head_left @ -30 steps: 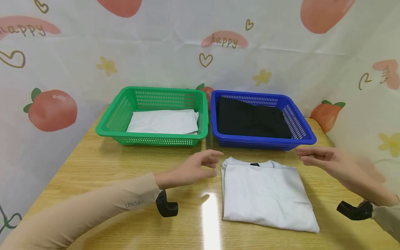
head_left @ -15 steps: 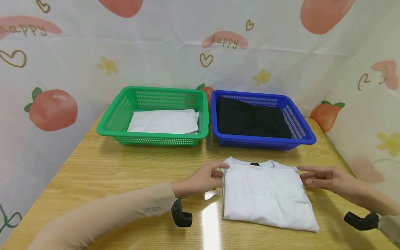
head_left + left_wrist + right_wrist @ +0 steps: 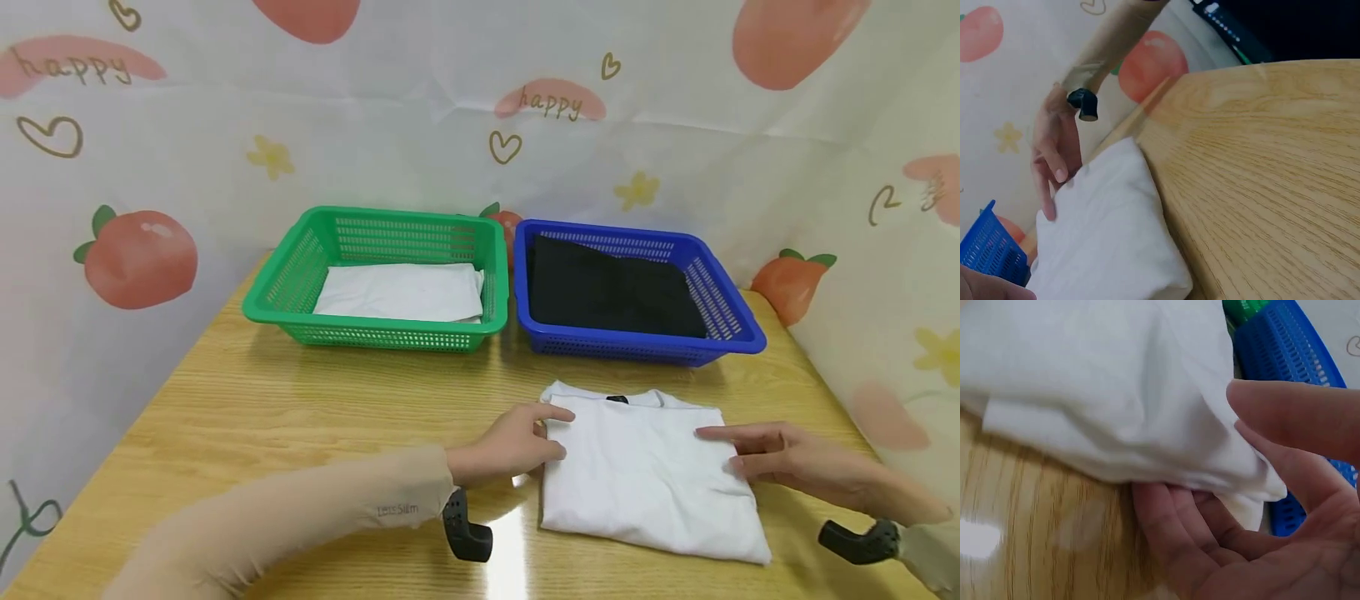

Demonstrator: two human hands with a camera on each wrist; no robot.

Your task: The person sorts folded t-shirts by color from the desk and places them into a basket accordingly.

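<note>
A white shirt (image 3: pixel 645 475), folded square with its collar and black neck label toward the baskets, lies on the wooden table. My left hand (image 3: pixel 513 442) is at its left edge, with index finger and thumb over the top. At the opposite edge, my right hand (image 3: pixel 802 458) holds the side. In the right wrist view, the fingers (image 3: pixel 1172 519) are tucked under the raised cloth (image 3: pixel 1116 394), while the thumb reaches above the edge. The left wrist view shows only part of my left hand (image 3: pixel 991 287) close against the shirt.
A green basket (image 3: pixel 375 327) at the back left holds folded white cloth (image 3: pixel 405 292). To its right, a blue basket (image 3: pixel 637 340) holds folded black cloth (image 3: pixel 615 292). Behind both hangs a fruit-print sheet (image 3: pixel 420 158). Each wrist carries a black camera mount (image 3: pixel 467 533).
Both hands have come down and inward from beside the shirt, so that their fingers now overlap its left and right edges. The shirt has stayed in place, and the baskets have not moved.
</note>
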